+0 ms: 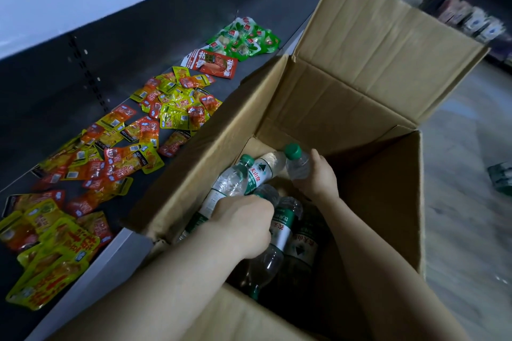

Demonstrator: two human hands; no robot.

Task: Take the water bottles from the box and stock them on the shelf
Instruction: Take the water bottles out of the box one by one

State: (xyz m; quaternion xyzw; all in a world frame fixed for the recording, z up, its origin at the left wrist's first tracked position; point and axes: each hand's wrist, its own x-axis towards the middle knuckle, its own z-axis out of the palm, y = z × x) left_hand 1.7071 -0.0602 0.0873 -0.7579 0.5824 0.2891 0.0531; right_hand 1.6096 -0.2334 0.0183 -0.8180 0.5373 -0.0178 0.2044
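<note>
An open cardboard box [382,202] stands beside a grey shelf [116,69]. Several clear water bottles with green caps and green-white labels lie inside it. My right hand [318,177] grips one upright bottle [297,165] below its green cap, near the box's far side. My left hand [243,223] reaches down among the lying bottles and curls round one bottle [267,194] near its top; the fingers are partly hidden. Another bottle [281,225] lies just right of that hand, and one more [231,183] lies along the box's left wall.
Yellow and red snack packets [155,130] are scattered across the shelf board, with green packets [245,39] farther back. The box's tall rear flap [382,44] stands upright. A white shelf edge [69,0] runs above. Light floor lies to the right, with a green pack [501,177].
</note>
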